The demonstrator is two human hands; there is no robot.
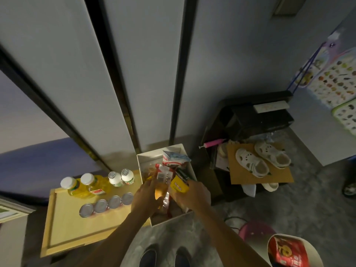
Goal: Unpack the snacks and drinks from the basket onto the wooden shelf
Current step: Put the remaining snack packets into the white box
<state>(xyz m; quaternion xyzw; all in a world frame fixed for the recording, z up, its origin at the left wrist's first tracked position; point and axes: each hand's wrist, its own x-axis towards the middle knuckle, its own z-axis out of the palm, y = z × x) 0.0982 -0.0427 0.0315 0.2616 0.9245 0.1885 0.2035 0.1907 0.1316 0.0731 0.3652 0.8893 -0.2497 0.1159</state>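
While both bare arms reach down into the white basket (140, 158), which stands on the floor just beside the right end of the wooden shelf (65, 230), the left grip (146, 196) has its fingers curled round an orange-tinted packet (160, 189) among the snacks. The right grip (192, 193) lies against a yellow box (179, 185) in the same basket; its fingers are hidden, so I cannot tell whether it holds anything. Farther back in the basket, a white and blue pouch (173, 158) sticks up above a red and white packet (161, 173). On the shelf stand two yellow bottles (79, 188) with white caps, two small white bottles (116, 179) next to them, and a row of four cans (107, 204) in front. To the right, well apart from the basket, a pair of white sandals (263, 160) rests on a sheet of cardboard (240, 176).
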